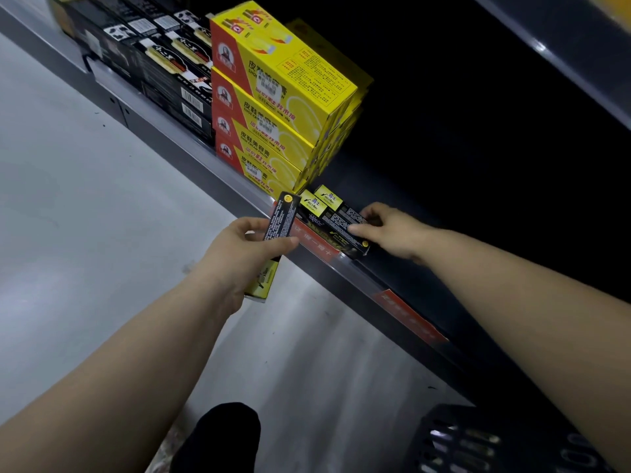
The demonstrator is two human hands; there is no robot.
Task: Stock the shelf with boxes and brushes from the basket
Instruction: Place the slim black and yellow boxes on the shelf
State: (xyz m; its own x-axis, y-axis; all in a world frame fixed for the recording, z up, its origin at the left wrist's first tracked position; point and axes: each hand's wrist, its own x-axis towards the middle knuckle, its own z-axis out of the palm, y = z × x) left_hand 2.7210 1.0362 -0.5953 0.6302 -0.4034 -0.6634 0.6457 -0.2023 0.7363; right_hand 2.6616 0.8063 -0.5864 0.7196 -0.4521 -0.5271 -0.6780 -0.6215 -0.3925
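1. left hand (254, 249) grips a box (281, 220), long axis upright, just off the shelf (386, 278) edge;
2. right hand (384, 230) pinches the boxes (336, 216) lying flat on it; free space lies right.

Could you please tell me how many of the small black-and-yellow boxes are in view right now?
3: one held in the left hand, and two lying side by side on the shelf edge under the right hand. Others may be hidden.

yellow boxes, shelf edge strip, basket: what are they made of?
Yellow boxes: printed cardboard, slightly glossy, with crisp folded edges. Shelf edge strip: probably clear plastic; red labels show through it. Basket: likely dark moulded plastic with slotted walls.
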